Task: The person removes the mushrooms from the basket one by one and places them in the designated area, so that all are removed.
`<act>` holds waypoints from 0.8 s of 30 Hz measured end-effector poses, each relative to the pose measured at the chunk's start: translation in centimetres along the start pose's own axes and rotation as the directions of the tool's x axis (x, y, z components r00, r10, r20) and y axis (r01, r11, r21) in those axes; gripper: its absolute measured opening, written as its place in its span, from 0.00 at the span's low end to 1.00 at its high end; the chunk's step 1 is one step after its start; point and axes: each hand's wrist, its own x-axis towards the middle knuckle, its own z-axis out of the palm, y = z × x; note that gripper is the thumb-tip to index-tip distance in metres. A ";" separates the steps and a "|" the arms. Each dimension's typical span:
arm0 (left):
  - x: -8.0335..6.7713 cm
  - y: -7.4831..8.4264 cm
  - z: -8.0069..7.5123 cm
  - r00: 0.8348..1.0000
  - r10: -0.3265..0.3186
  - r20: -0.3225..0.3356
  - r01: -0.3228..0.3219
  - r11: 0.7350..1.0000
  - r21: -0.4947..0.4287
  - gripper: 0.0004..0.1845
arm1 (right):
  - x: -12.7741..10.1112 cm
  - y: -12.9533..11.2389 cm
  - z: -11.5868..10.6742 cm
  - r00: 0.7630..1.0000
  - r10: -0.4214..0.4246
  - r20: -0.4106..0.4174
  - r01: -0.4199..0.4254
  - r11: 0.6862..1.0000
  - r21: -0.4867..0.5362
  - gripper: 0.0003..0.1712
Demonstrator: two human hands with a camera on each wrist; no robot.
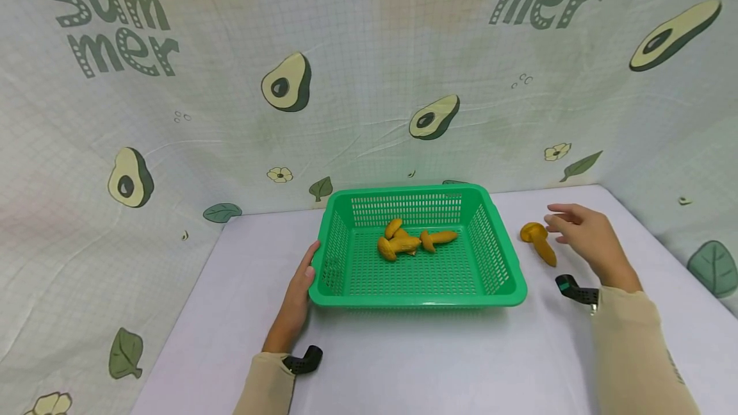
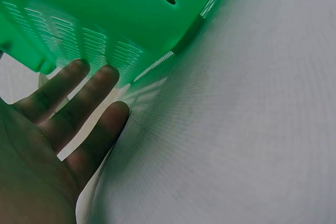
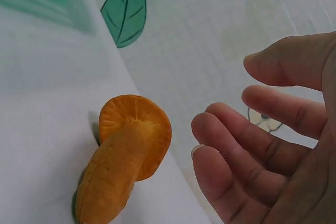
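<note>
A green plastic basket (image 1: 418, 301) with slotted walls stands mid-table. On its floor lie several orange-brown mushrooms (image 1: 399, 246), grouped toward the back. My left hand (image 1: 298, 290) rests along the basket's left side with fingers extended, the fingertips right at the slotted wall in the left wrist view. One more mushroom (image 1: 538, 242) lies on the table right of the basket, cap toward the back and stem toward the front. Just to its right hovers my right hand (image 1: 588, 235), fingers loosely bent and nothing between them. The right wrist view shows a gap between fingertips and mushroom.
A white cloth covers the table (image 1: 415, 364). Behind and at both sides hangs a pale curtain (image 1: 346, 31) printed with avocados, leaves and lettering. The basket's raised rim borders the mushrooms on every side. Each wrist carries a small black camera (image 1: 305, 360).
</note>
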 end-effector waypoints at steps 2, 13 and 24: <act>0.0 0.0 0.0 1.000 0.003 0.000 -0.003 1.000 0.000 0.28 | -0.1 -0.3 0.0 1.000 -0.017 0.002 0.017 1.000 -0.001 0.41; 0.1 0.0 0.0 1.000 0.016 -0.001 -0.017 1.000 -0.009 0.28 | -0.4 -1.5 -0.2 0.996 -0.092 0.005 0.092 0.996 0.009 0.37; 0.3 -0.5 -0.2 0.999 0.032 0.009 -0.032 0.999 -0.013 0.27 | -1.2 -3.6 -0.4 0.991 -0.133 0.032 0.125 0.975 0.185 0.32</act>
